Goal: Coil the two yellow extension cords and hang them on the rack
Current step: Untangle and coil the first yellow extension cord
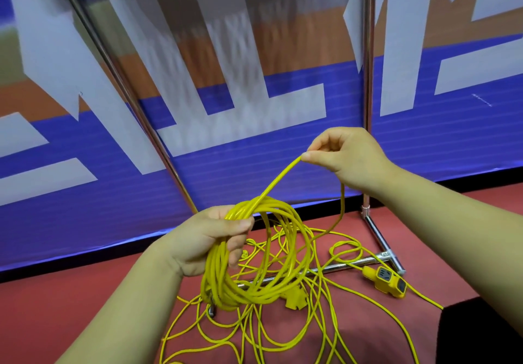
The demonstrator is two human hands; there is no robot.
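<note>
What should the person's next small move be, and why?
Probably swing the right hand, which pinches a raised length of cord, down to the left hand, adding another loop to the coil it holds; much cord lies loose on the floor.

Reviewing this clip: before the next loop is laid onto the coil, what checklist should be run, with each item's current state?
1. Left hand grips the coil: ok, fingers curl round the bundled loops.
2. Right hand holds the strand feeding the coil: ok, pinched and raised.
3. Loose cord on the floor free of tangles: not ok, loops cross each other.
4. Socket block clear of the rack: cannot tell, it lies right beside the base bar.
5. Rack's hanging bar free: cannot tell, only posts and base show.
</note>
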